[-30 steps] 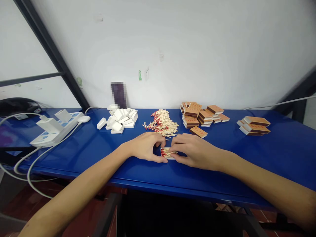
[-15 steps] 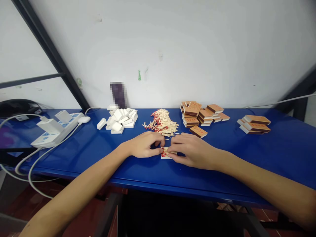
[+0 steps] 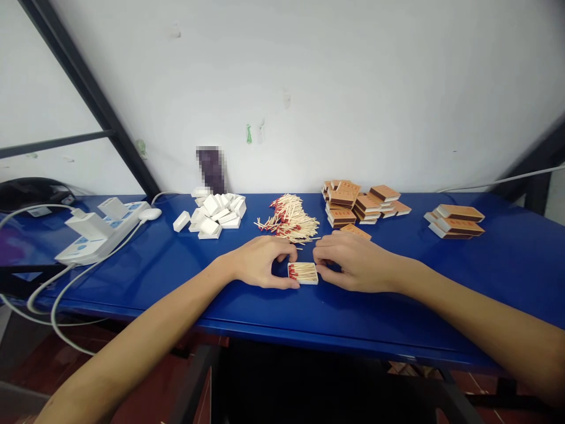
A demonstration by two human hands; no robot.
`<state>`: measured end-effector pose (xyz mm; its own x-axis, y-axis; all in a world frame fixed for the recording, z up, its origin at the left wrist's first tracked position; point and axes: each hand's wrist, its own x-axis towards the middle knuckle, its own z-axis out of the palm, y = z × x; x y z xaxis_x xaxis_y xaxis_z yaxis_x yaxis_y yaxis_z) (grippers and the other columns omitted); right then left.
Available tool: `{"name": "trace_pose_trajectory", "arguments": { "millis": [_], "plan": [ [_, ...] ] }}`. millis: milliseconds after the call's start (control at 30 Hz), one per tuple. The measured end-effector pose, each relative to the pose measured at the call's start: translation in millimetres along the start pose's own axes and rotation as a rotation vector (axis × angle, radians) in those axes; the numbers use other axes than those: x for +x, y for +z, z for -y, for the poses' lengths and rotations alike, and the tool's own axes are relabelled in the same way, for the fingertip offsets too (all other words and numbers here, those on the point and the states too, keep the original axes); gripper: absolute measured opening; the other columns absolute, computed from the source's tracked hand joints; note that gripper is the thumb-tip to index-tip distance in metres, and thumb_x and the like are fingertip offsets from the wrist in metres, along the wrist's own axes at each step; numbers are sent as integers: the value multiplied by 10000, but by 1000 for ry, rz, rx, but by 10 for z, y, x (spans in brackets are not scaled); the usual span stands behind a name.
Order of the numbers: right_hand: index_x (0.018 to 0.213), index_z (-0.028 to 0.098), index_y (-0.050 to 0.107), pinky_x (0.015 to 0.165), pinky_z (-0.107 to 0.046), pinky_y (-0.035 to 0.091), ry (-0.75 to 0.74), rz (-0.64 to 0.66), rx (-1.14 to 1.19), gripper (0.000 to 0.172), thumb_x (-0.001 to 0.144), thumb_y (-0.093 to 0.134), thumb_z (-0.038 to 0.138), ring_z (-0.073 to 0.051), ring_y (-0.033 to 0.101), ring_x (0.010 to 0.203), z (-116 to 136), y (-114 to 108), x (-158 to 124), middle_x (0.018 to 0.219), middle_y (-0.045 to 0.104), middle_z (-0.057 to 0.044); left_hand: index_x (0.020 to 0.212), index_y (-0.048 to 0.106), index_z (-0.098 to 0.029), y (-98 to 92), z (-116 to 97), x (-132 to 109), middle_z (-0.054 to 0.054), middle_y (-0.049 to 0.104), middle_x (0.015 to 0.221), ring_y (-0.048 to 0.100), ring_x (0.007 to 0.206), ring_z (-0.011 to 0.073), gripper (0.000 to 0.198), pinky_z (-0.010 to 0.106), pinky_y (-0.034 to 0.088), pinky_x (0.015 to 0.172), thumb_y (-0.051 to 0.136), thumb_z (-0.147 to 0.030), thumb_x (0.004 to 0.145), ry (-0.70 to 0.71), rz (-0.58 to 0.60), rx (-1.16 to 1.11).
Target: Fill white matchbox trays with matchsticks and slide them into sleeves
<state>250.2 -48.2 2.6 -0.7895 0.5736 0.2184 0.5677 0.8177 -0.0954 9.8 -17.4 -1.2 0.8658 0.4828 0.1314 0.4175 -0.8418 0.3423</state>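
A small white matchbox tray (image 3: pixel 302 282) lies on the blue table, holding a layer of matches (image 3: pixel 304 271) with red heads to the left. My left hand (image 3: pixel 268 262) is at its left end, thumb along the near edge and curled forefinger at the far edge, gripping it. At the right end, my right hand (image 3: pixel 353 262) has bent fingers, with thumb and forefinger tips apart beside the tray; nothing shows between them. Just beyond the hands is a loose heap of red-headed matches (image 3: pixel 291 218). One orange-brown matchbox cover (image 3: pixel 356 231) is partly hidden behind my right hand.
White matchbox trays (image 3: pixel 218 213) are piled at the left. Matchbox covers (image 3: pixel 342 197) are stacked right of the match heap, and several more boxes (image 3: pixel 457 222) lie farther right. A power strip (image 3: pixel 106 232) with white cables is at far left. A pixelated dark object (image 3: pixel 212 169) leans on the wall.
My right hand has drawn back rightward from over the matches to the tray's right end. My left thumb has shifted to the near edge, and the matches in the tray are now uncovered.
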Motion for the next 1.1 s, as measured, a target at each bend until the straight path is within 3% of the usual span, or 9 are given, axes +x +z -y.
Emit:
{"name": "trace_pose_trajectory", "arguments": {
  "millis": [233,367,467,567,733,867,967,1100],
  "plan": [
    [668,180,503,638,-285,292,3,21,40,247,908,489,240,-131,449,616,-4,44,14,668,561,-2,877,585,-178,-14,-16,4,-14,523,754,452,655,123,408,244,339,627,658,-571,795,5,5,-2],
    [732,182,544,610,-276,318,26,-15,101,214,924,474,244,-134,467,611,24,33,-1,675,555,-3,887,590,-168,-21,-29,12,-5,543,747,460,646,123,334,243,346,626,536,-498,912,12,11,-19],
    [935,170,614,656,-279,393,-3,-57,159,166,919,526,309,-159,556,735,67,47,-10,886,610,-54,871,581,-165,-9,-24,25,2,574,764,492,663,124,274,242,362,642,454,-388,969,18,10,-22],
    [1086,170,603,796,-321,448,-37,-51,169,252,884,597,319,-209,591,925,104,74,-9,1068,607,-94,841,559,-163,-3,-14,34,5,576,772,502,677,127,211,243,370,651,447,-295,962,28,2,-17],
    [1050,169,586,769,-328,464,-20,28,185,208,872,596,275,-207,599,857,120,77,-3,972,634,-73,841,550,-156,-16,4,31,17,579,794,519,720,135,256,250,388,698,352,-225,987,40,-6,-52],
    [1046,175,576,775,-333,458,19,52,169,209,870,593,285,-217,600,870,116,57,-12,977,640,-79,844,550,-155,-19,18,16,13,564,781,508,711,136,268,255,386,698,355,-262,994,40,-13,-48],
    [1045,177,569,794,-336,451,3,67,129,218,876,593,312,-224,607,897,122,23,-6,1012,649,-87,954,570,-162,-26,11,-1,-1,547,762,490,668,130,263,251,376,659,446,-393,974,34,-7,-68],
    [1028,178,562,733,-347,433,60,42,-53,313,915,532,468,-240,616,853,81,-140,-1,1015,664,-97,1201,530,-181,-24,-12,-10,-20,525,767,487,649,129,534,246,373,633,609,-574,849,-7,-15,-53]
  ]
}}
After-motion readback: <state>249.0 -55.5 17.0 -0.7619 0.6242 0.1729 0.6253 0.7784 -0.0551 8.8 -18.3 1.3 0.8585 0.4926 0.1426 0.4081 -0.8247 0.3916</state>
